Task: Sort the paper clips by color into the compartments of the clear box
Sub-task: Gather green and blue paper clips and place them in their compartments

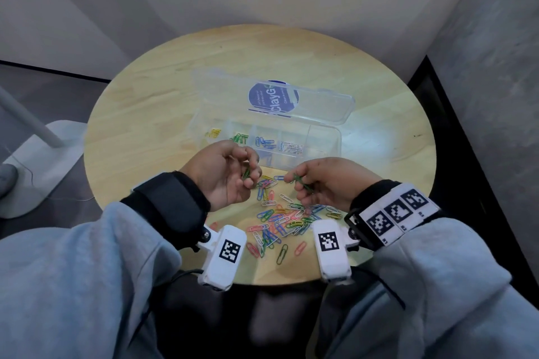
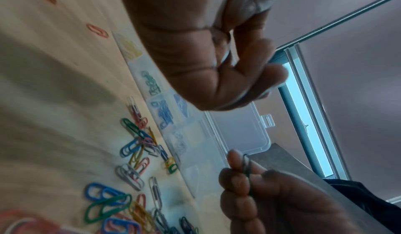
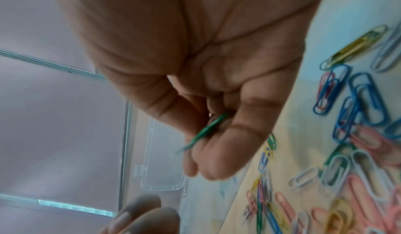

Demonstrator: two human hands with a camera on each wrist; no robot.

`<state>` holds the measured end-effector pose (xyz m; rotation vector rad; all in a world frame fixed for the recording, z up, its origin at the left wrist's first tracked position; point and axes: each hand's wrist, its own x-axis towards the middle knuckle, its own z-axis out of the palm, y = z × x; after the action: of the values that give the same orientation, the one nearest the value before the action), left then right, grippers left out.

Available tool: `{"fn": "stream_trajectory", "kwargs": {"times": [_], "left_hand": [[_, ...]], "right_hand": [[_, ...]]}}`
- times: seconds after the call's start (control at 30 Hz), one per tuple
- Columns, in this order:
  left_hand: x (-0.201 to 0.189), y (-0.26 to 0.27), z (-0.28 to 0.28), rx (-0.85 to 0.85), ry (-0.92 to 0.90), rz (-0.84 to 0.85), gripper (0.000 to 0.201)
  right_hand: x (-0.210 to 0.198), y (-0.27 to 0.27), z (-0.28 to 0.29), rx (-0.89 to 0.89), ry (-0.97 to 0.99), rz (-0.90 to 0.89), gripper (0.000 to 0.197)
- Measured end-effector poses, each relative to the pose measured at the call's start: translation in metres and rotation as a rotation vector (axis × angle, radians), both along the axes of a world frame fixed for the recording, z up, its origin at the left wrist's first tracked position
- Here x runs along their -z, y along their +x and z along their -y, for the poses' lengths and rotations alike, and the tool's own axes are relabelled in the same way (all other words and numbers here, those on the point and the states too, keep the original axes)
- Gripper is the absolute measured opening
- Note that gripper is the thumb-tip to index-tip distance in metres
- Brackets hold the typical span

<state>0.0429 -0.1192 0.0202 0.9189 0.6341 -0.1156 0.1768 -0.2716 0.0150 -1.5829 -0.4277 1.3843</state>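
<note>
The left hand hovers palm-up with fingers curled, pinching a green wire paper clip. The right hand likewise pinches another green paper clip between thumb and fingertips. Both hang over the round pale wooden counter. Beneath and between them lies a loose heap of mixed coloured paper clips. Just beyond stands the clear plastic compartment box, lid open, holding yellow, green, blue and white clips in separate compartments.

Green paper clip pinched in right hand, above scattered clips beside clear box.
</note>
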Motion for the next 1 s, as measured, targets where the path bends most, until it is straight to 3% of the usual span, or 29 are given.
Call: {"fn": "stream_trajectory", "kwargs": {"times": [0.13, 0.2, 0.3, 0.37, 0.43, 0.53, 0.6, 0.8, 1.0], "left_hand": [[0.004, 0.003, 0.000, -0.028, 0.107, -0.098, 0.032], [0.008, 0.005, -0.002, -0.003, 0.313, -0.197, 0.028], [0.017, 0.004, -0.008, 0.263, 1.002, -0.378, 0.016], [0.016, 0.005, -0.007, 0.436, 1.346, -0.443, 0.003], [0.017, 0.008, -0.005, 0.513, 1.475, -0.463, 0.012], [0.019, 0.017, -0.001, 0.579, 1.572, -0.452, 0.025], [0.021, 0.022, 0.002, 0.627, 1.612, -0.460, 0.025], [0.026, 0.029, 0.006, 0.696, 1.615, -0.485, 0.006], [0.028, 0.027, 0.007, 0.691, 1.532, -0.530, 0.003]], "right_hand": [[-0.003, -0.002, -0.002, 0.031, -0.034, -0.046, 0.029], [0.000, -0.003, -0.004, -0.049, -0.137, 0.241, 0.023], [0.006, -0.003, -0.004, -0.333, -0.335, 0.931, 0.022], [0.008, -0.007, -0.004, -0.414, -0.380, 1.082, 0.015], [0.010, -0.010, -0.006, -0.419, -0.404, 1.108, 0.006], [0.014, -0.009, -0.009, -0.426, -0.463, 1.122, 0.042], [0.015, -0.010, -0.011, -0.455, -0.494, 1.129, 0.050], [0.020, -0.009, -0.015, -0.448, -0.522, 1.145, 0.032], [0.021, -0.008, -0.014, -0.458, -0.527, 1.120, 0.016]]}}
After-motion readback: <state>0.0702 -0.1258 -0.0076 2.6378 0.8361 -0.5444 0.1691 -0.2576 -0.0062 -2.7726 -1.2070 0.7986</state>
